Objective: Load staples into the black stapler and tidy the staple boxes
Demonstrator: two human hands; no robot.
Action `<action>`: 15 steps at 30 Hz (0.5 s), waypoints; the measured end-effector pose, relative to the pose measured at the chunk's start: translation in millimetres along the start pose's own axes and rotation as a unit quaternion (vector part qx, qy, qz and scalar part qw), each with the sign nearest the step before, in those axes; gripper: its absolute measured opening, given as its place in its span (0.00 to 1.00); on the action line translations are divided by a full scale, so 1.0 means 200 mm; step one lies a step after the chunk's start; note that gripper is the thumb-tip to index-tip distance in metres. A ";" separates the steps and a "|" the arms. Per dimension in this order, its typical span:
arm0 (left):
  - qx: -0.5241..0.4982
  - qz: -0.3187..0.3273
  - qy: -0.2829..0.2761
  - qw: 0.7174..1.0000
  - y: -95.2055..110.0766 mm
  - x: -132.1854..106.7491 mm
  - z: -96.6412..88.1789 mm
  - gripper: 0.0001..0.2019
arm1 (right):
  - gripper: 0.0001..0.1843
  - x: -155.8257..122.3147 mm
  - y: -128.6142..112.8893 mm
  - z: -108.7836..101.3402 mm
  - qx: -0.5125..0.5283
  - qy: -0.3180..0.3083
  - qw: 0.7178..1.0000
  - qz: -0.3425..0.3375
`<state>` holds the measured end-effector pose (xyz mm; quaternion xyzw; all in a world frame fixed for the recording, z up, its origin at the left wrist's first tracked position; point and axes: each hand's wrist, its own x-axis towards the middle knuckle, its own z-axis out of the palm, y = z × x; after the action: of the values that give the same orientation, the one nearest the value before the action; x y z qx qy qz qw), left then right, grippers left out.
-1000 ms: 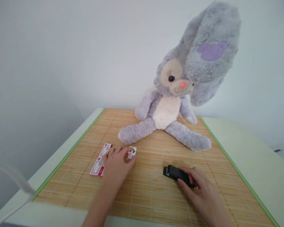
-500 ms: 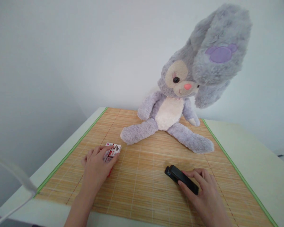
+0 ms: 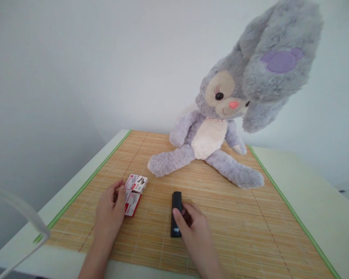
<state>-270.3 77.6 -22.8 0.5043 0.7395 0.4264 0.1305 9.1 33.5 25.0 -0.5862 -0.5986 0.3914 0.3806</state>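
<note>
A: Biggest first? Pale worktop [image 3: 308, 186], woven bamboo mat with green edging [image 3: 221, 217], grey plush rabbit [image 3: 212, 135] seated at back.

B: Hands? Right hand [image 3: 193, 228] grip closed on slim black stapler [image 3: 176, 203] lying mid-mat. Left hand [image 3: 109, 211] loosely open, fingertips touching small red-and-white staple boxes [image 3: 135, 190] just left of the stapler.
</note>
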 end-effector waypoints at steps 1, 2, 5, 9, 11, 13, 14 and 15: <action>-0.002 0.003 -0.001 1.000 0.00 0.00 0.00 0.27 | 0.16 0.03 -0.03 0.05 0.012 -0.009 1.000 -0.007; -0.005 0.007 -0.005 1.000 -0.01 0.00 0.01 0.27 | 0.15 0.06 -0.06 0.09 0.018 -0.013 1.000 -0.014; -0.004 0.021 -0.019 1.000 -0.02 0.02 0.01 0.26 | 0.14 0.14 -0.12 0.20 0.011 -0.020 0.999 -0.037; 0.028 0.056 -0.019 0.998 -0.05 0.03 0.02 0.27 | 0.13 0.22 -0.15 0.32 0.022 -0.026 0.998 -0.056; 0.043 0.068 -0.015 0.997 -0.05 0.03 0.03 0.27 | 0.13 0.23 -0.15 0.37 0.034 -0.026 0.997 -0.058; 0.048 0.072 -0.011 0.996 -0.06 0.03 0.03 0.28 | 0.13 0.24 -0.15 0.41 0.039 -0.025 0.997 -0.059; 0.049 0.073 -0.011 0.996 -0.06 0.03 0.03 0.28 | 0.13 0.24 -0.15 0.43 0.040 -0.023 0.997 -0.060; 0.051 0.073 -0.011 0.996 -0.06 0.03 0.03 0.28 | 0.13 0.24 -0.15 0.44 0.042 -0.023 0.997 -0.060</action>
<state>-276.4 84.6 -34.4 0.5671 0.7203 0.3912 0.0813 -84.4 79.5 17.1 -0.5241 -0.6242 0.4055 0.4138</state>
